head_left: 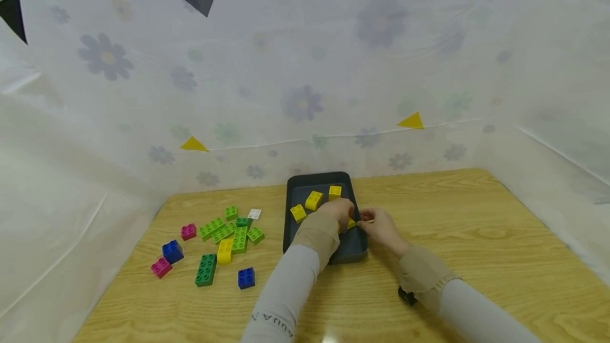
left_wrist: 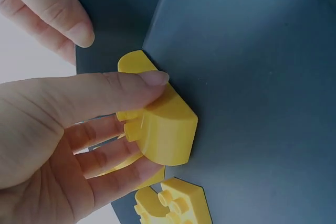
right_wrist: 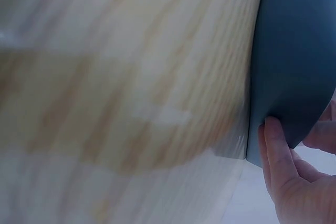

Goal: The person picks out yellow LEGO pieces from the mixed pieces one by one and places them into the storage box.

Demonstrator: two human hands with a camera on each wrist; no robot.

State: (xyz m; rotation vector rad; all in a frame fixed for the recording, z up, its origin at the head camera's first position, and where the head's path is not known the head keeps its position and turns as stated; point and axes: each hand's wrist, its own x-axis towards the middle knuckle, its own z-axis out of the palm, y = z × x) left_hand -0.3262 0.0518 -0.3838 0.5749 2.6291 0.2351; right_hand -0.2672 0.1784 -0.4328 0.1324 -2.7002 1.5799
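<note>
My left hand (head_left: 338, 209) reaches into a dark tray (head_left: 351, 252) and pinches a yellow toy brick with a curved side (left_wrist: 170, 136) between thumb and fingers. In the left wrist view the brick lies tilted against the tray floor, its studs turned toward my palm. My right hand (head_left: 383, 228) grips the tray's right edge, fingers (right_wrist: 278, 142) on the outer wall and thumb at the rim. Other yellow bricks (head_left: 314, 200) lie farther back in the tray, and a yellow studded brick (left_wrist: 189, 203) is close below my left fingers.
Left of the tray lie several loose bricks: light green (head_left: 240, 240), dark green (head_left: 206, 270), blue (head_left: 246, 278), pink (head_left: 188, 231), white (head_left: 254, 214) and a yellow one (head_left: 225, 251). A flowered curtain (head_left: 305, 142) hangs behind the wooden table (head_left: 476, 237).
</note>
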